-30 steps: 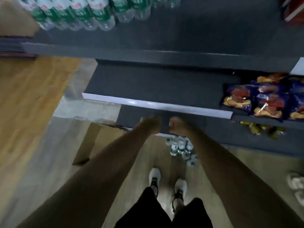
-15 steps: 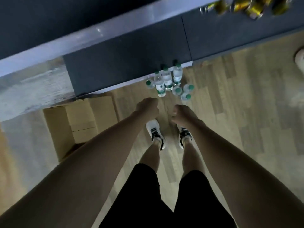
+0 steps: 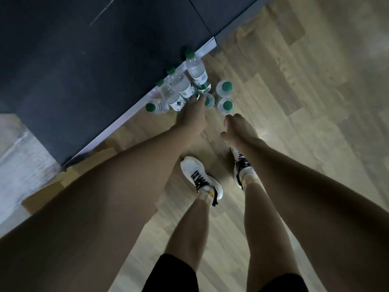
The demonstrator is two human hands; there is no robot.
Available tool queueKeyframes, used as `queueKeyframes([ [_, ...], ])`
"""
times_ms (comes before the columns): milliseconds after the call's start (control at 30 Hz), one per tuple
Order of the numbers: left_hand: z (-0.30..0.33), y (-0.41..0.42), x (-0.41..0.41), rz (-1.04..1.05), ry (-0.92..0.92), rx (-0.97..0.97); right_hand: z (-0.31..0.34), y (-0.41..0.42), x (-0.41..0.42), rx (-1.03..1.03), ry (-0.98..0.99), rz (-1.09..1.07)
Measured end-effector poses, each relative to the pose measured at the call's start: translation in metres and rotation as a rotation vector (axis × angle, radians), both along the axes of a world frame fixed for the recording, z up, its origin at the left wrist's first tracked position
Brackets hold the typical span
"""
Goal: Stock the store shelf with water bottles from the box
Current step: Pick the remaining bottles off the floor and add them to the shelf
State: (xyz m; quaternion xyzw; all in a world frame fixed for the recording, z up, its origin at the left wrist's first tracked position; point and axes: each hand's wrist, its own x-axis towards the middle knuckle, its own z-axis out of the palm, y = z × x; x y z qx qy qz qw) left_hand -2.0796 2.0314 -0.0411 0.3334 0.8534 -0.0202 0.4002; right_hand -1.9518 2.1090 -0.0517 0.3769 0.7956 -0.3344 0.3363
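left hand [image 3: 192, 119] now lower, at water bottles [image 3: 183, 89]

Head view, looking straight down. My left hand [image 3: 192, 119] reaches down to the cluster of water bottles [image 3: 185, 89] on the wood floor [image 3: 294, 102]; its fingertips [image 3: 201, 100] are at the bottles, but I cannot tell whether they grip one. My right hand [image 3: 237, 129] hangs just beside it, fingers loosely curled, holding nothing. The bottles have green caps and stand against the pale edge of the dark shelf base [image 3: 84, 70]; one [image 3: 156, 106] lies tipped at the left of the group. A cardboard box [image 3: 44, 197] shows under my left forearm. My white shoes [image 3: 200, 178] with black laces stand below the hands.
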Motion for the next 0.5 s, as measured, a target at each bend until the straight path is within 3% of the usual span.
queueKeyframes([
  [267,-0.091,0.029,-0.011,0.085,0.03,-0.092,-0.076,-0.005,-0.022,-0.037,0.083,-0.053],
  [500,-0.117,0.03,-0.005,0.128,0.123,-0.076,-0.092,-0.006,-0.013,-0.083,0.08,0.002],
])
